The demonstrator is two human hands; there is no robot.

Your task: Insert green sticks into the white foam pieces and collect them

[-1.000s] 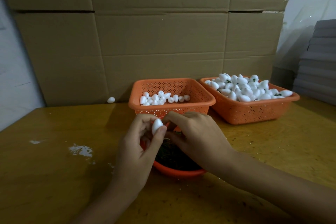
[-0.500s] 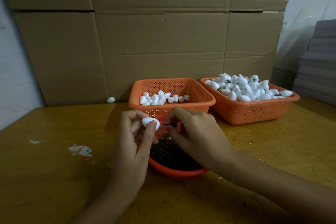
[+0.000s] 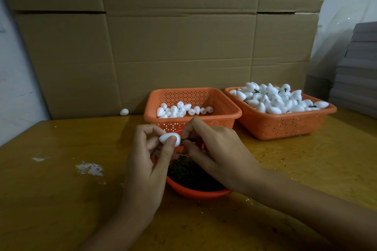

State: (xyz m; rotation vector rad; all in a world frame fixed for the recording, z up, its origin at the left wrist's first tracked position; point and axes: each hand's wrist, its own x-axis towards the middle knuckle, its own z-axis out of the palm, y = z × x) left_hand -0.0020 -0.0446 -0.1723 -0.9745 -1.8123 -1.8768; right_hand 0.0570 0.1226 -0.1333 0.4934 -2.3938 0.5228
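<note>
Dim, soft light with a yellowish cast, apparently from the right: a vague shadow lies on the tabletop (image 3: 306,159) left of the near basket (image 3: 230,114). The heaped foam pieces (image 3: 279,100) are the brightest area, nearly washed out. The foam piece (image 3: 169,139) in the left hand (image 3: 146,169) shows little surface detail. The green stick (image 3: 186,140) pinched by the right hand (image 3: 220,155) reads as a thin dark line. The bowl (image 3: 195,193) holds near-black contents. Wide-angle distortion bows the cardboard (image 3: 173,47) seams and the tabletop's left edge. The forearms at the bottom look soft.
</note>
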